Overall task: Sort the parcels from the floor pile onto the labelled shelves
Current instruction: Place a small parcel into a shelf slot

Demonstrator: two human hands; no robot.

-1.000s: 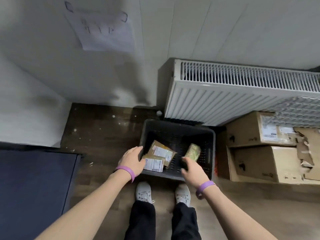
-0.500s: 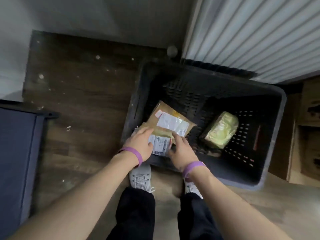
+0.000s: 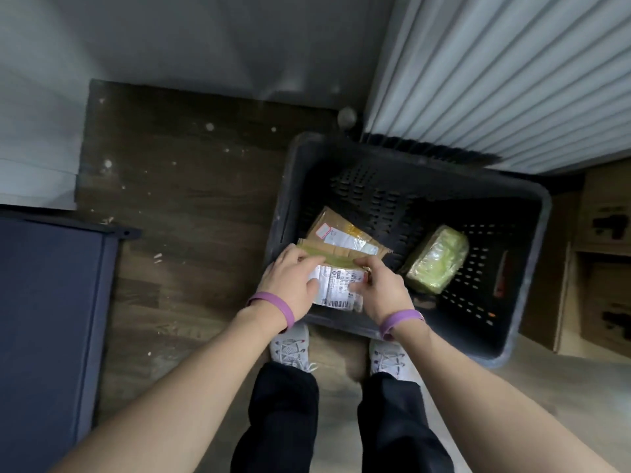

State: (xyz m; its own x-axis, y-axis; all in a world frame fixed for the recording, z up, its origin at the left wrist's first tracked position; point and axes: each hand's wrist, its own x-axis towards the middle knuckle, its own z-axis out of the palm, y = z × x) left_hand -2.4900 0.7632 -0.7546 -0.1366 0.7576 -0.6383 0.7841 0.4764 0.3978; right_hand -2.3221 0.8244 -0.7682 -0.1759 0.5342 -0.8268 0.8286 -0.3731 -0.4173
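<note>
Now that both hands have closed on one parcel, where a second ago they were only reaching into the crate, the pick-up looks made and the lift looks ready to begin.

At the far left of the frame stands a dark blue cabinet (image 3: 44, 302), and next to it runs the dark wooden floor (image 3: 177, 186), speckled with pale spots. Just left of centre, the left hand (image 3: 290, 285), with a purple band at its wrist, curls its fingers over the upper left edge of a flat labelled parcel (image 3: 336, 288), the thumb lying on the white label. The right hand (image 3: 382, 291), also banded, pinches the same parcel at its upper right edge. So neither hand is free, and both hold the one packet.

That parcel sits at the near left corner of the black crate (image 3: 285, 199), partly over a brown parcel (image 3: 345, 237) that lies behind it. Half a second ago the fingers lay flatter across it; now they grip its top edge. Further right in the crate lies a green wrapped parcel (image 3: 437, 261), apart from both hands. A white radiator (image 3: 495, 80) fills the upper right, and cardboard boxes (image 3: 601, 268) stand at the right edge.

No shelves are in view, so the label probably has to be read before carrying the packet off, and two parcels would remain.
</note>
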